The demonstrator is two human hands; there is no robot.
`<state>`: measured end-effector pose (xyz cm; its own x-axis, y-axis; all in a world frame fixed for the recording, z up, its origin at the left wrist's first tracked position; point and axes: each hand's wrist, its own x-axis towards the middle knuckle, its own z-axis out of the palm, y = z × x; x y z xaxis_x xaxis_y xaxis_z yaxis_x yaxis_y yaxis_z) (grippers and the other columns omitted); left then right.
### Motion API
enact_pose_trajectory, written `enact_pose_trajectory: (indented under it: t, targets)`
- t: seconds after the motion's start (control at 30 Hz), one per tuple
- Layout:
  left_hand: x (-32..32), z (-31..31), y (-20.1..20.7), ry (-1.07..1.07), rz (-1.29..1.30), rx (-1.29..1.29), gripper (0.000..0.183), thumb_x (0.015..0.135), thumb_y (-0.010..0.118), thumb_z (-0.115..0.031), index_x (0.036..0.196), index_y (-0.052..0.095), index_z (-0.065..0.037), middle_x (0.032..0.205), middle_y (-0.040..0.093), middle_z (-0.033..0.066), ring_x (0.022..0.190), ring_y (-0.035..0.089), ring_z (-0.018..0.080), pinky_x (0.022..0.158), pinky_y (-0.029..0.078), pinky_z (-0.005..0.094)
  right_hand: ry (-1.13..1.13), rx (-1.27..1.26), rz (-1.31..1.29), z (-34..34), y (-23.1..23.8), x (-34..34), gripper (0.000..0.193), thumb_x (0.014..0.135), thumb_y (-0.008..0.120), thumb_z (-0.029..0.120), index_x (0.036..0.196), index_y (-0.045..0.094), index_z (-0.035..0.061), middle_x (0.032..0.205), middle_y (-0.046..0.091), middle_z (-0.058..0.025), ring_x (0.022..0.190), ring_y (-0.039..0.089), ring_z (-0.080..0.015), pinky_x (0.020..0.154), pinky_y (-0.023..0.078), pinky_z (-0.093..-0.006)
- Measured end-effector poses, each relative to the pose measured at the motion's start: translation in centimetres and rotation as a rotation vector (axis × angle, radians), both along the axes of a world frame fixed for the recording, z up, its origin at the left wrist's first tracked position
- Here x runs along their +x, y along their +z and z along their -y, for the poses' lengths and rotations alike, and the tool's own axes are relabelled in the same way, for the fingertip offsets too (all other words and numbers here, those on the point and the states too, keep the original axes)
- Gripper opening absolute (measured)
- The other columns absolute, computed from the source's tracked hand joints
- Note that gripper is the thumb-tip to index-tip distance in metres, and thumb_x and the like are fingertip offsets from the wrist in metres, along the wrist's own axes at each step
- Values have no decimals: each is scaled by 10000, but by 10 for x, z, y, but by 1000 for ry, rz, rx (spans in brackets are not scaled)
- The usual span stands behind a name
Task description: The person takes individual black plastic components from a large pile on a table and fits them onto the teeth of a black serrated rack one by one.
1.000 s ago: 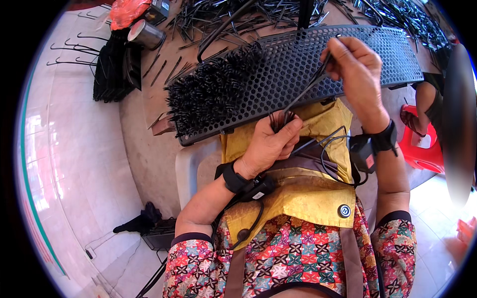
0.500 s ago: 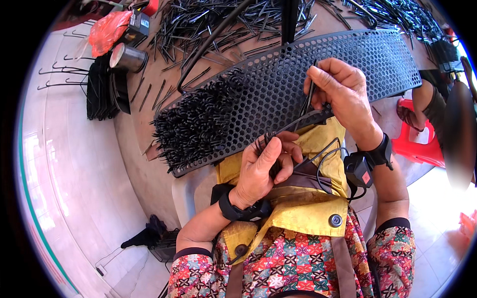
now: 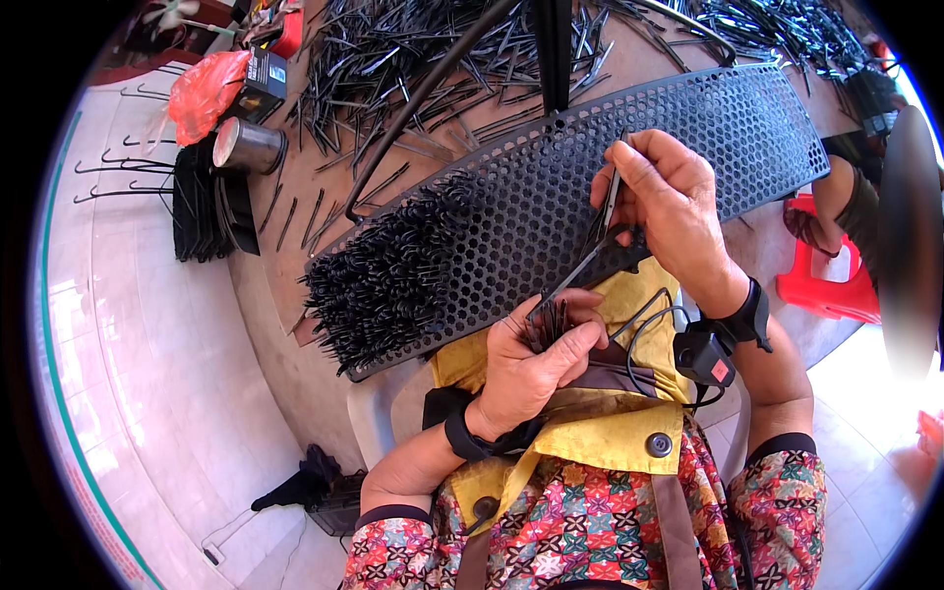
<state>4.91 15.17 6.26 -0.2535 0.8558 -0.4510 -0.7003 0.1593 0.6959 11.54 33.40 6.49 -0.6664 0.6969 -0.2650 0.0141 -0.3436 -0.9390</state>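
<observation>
Strips (image 3: 575,272), thin and black, run slantwise between the two grips, over the near side of the panel (image 3: 521,216), and this is fine finger work! Left grip (image 3: 536,364) is curled narrow round a bunch, dark ends poking up by the thumb. Right grip (image 3: 678,187) sits higher and further out, thumb and forefinger pinched on slim strips over the bare holes; whether a tip meets a hole, I cannot tell from up here. Good form, I'd say: pinch near the end, because lengths this thin probably bend if held too far back. Hold the bunch loose enough for one strip to slide free, firm enough that its neighbours stay put. Watch those crossing lengths, they look apt to snag! Over at the left end the tuft (image 3: 379,280) stands dense and curly, best given room. Wrist box (image 3: 703,359) juts out near the yellow apron (image 3: 610,438), so mind that too. And beyond the panel a loose heap (image 3: 374,69) lies every which way on the surface (image 3: 336,180), well apart from both grips
</observation>
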Motion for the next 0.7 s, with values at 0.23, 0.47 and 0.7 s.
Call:
enact_pose_trajectory:
  t: [0.23,0.47,0.7]
  targets:
    - [4,0,0,15,-31,13,180,908,537,-56,1067,574,19,820,612,138,469,412,73,419,299,201,-66,-104,-97,-24,3,8,203,950,501,191,863,528,10,709,626,-91,494,528,-72,406,425,-202]
    - [-6,-16,19,38,198,-48,279,943,530,-251,974,586,20,745,602,105,470,447,105,425,317,205,60,106,-2,-11,16,18,154,941,506,139,877,527,0,695,632,-76,491,539,-58,404,428,-189]
    - [-5,-25,21,-124,222,-50,225,943,522,-191,990,575,23,634,566,81,422,423,108,395,315,216,97,499,13,3,17,22,85,919,524,74,877,506,1,651,616,-53,514,541,-66,452,432,-207]
